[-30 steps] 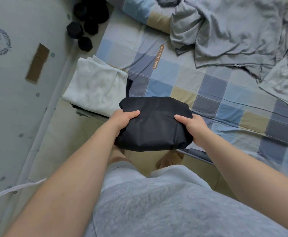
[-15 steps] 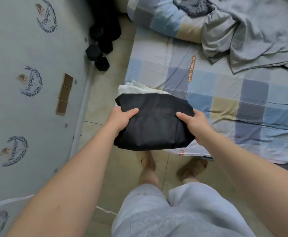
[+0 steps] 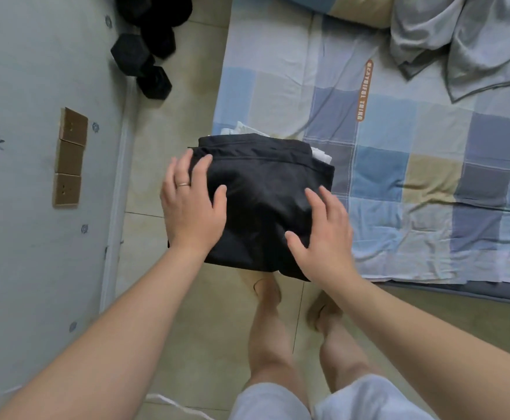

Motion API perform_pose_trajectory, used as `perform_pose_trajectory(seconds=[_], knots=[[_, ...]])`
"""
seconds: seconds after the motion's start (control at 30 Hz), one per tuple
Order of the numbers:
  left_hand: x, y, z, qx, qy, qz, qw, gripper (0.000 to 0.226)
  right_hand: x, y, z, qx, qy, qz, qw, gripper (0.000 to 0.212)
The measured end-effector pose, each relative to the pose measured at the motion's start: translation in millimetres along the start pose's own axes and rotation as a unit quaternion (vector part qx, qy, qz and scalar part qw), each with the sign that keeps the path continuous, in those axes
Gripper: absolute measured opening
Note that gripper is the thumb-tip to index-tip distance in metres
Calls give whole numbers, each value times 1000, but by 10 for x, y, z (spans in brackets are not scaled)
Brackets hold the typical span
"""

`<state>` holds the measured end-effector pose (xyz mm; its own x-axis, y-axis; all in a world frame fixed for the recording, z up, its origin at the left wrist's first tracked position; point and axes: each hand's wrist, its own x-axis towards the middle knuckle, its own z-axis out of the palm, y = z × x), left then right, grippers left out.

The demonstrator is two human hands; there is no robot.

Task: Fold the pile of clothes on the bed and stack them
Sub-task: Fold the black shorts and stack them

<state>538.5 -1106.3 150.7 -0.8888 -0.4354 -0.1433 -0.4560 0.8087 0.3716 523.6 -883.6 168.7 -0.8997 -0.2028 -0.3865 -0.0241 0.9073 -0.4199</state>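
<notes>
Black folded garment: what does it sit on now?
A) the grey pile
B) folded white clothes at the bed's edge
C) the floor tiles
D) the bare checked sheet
B: white fabric peeks out from under the black garment at its far edge and right corner.

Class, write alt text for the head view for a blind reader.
The left hand and right hand lie open on a folded black garment atop white folded clothes on the checked bed; crumpled grey clothes lie beyond.

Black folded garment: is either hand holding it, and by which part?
Neither holds it. The left hand and right hand lie flat on top of the black folded garment, fingers straight.
</notes>
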Motion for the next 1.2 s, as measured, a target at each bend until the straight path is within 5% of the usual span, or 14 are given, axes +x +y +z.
perform_pose_trajectory(seconds=[0.13, 0.3, 0.67, 0.97, 1.07, 1.2], knots=[[116, -97, 464, 64, -95, 158, 981, 59, 286, 5, 286, -135, -54, -124, 982, 97], [276, -353, 972, 81, -110, 158, 978, 65, 768, 283, 691, -227, -66, -139, 962, 102], [473, -595, 1601, 76, -35, 193, 978, 64, 1161, 631, 1318, -176, -10, -195, 965, 106], [119, 221, 566, 55, -279, -28, 958, 70, 793, 196, 115, -155, -252, -60, 953, 88], [-194, 489, 90, -27, -364, -60, 929, 70, 429, 218, -568, -59, -244, 8, 968, 84], [-477, 1041, -406, -88, -350, -43, 932, 68, -75, 423, -1436, -50, -186, 50, 980, 79]])
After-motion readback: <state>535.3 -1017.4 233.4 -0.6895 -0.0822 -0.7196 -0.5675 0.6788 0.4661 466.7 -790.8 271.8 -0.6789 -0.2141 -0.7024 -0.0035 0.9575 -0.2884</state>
